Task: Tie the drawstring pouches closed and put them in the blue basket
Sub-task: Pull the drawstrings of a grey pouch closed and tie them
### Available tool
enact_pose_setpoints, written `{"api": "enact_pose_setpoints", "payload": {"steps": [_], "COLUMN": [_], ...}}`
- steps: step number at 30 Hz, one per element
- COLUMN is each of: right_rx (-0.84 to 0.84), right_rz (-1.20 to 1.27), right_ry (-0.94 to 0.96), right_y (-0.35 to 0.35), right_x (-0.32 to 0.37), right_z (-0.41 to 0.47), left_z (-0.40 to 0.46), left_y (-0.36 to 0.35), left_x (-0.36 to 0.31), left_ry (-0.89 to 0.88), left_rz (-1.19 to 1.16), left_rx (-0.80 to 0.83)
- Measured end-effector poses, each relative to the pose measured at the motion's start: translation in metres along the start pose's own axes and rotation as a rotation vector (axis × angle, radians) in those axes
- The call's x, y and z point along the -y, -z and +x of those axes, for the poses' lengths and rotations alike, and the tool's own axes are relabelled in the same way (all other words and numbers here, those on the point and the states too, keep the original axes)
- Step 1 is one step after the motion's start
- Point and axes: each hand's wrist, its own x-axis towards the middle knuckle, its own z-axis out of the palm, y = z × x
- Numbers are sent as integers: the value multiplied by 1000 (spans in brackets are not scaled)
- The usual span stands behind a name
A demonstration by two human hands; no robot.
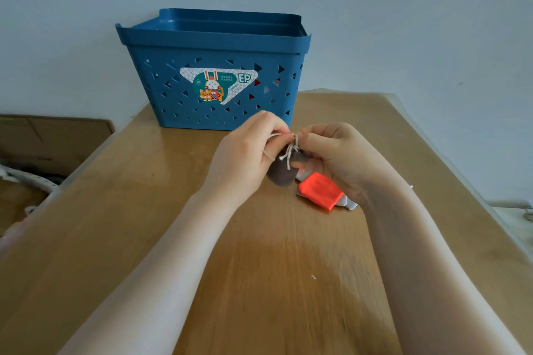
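Observation:
A small dark brown drawstring pouch (282, 173) hangs above the wooden table (202, 239), held between both hands. My left hand (245, 153) pinches its pale cord (278, 143) near the knot at the pouch's gathered neck. My right hand (337, 155) pinches the cord and the pouch's mouth from the other side. An orange-red pouch (318, 192) lies flat on the table just under my right hand, with a white pouch (350, 204) partly hidden beneath it. The blue basket (213, 46) stands at the back of the table, just beyond my hands.
Red and white shapes show through the basket's triangular holes on its right side. A cardboard box (43, 141) with clutter sits off the table's left edge. The table ends close to the right, by a white surface (516, 219). A wall rises behind the basket.

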Motion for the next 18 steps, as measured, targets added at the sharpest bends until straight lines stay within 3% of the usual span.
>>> {"api": "enact_pose_setpoints", "payload": {"steps": [12, 18], "right_rx": [-197, -115], "right_rz": [-120, -48], "right_ry": [22, 73], "right_y": [5, 6], "right_x": [0, -3], "right_z": [5, 6], "left_z": [2, 2], "left_y": [-3, -2], "left_x": [-4, -4], "left_ry": [-12, 7], "left_rz": [-44, -25], "left_rx": [-24, -78]}}
